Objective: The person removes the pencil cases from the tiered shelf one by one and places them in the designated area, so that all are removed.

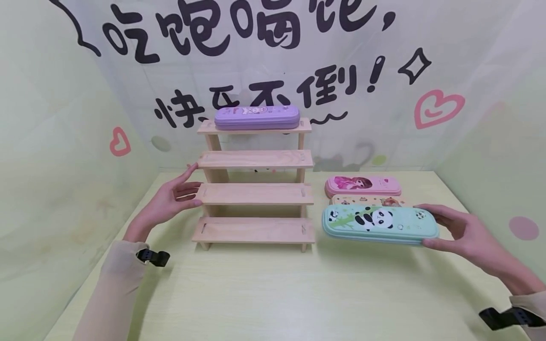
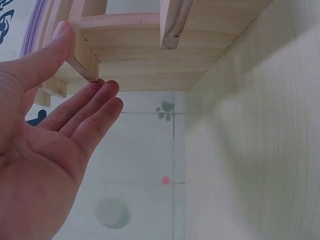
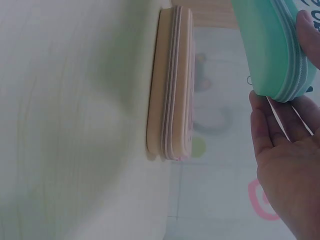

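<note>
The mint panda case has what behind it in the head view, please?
Behind the mint panda case shows a strip of a cream case, with a pink case beyond it; the cream case's near part is covered.

High head view, forward and down; close, sideways wrist views; shelf [image 1: 256, 192] common to head and left wrist

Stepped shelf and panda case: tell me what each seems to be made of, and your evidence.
Stepped shelf: pale wood, probably unvarnished, as the visible grain and matt surface suggest.
Panda case: smooth mint shell with a slight sheen, perhaps moulded foam or plastic; held by one end, it shows no sag. The look leaves which one open.
</note>
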The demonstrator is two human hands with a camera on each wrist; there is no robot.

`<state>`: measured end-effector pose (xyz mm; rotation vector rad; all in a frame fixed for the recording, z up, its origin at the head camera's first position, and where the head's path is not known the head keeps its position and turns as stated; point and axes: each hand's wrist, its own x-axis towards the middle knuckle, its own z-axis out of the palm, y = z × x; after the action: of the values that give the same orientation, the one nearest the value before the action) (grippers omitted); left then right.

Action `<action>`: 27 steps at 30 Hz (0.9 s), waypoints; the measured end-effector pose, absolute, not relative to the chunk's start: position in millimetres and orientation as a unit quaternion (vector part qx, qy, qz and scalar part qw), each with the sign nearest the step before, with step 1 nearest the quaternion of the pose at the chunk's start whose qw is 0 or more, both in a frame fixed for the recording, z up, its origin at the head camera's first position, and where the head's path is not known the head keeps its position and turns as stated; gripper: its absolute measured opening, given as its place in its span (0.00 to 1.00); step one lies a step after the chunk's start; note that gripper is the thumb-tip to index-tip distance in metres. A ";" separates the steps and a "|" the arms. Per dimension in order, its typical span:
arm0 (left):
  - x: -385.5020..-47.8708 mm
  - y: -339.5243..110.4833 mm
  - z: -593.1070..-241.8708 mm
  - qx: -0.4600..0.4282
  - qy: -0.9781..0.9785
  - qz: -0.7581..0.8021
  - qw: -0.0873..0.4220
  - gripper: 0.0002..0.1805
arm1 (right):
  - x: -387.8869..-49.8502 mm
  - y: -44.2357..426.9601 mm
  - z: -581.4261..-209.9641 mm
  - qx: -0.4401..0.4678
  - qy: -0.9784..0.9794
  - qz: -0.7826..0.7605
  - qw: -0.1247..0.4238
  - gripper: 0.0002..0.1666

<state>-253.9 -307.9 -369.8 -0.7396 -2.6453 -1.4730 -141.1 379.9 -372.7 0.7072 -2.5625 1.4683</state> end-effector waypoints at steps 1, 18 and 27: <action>-253.8 -308.0 -370.1 -0.238 -0.849 -0.472 0.013 0.55 | -139.8 382.2 -374.0 0.230 -0.844 0.481 0.052 0.42; -254.9 -309.4 -370.7 -0.240 -0.850 -0.469 0.012 0.55 | -136.4 412.1 -403.5 0.174 -0.878 0.445 0.011 0.40; -255.0 -309.0 -370.4 -0.229 -0.855 -0.465 0.007 0.55 | -142.1 415.5 -413.6 0.174 -0.880 0.442 -0.006 0.40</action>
<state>-255.0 -309.0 -370.4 -0.7162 -2.6743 -1.4548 -142.1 415.5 -413.6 0.5500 -2.7737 1.3949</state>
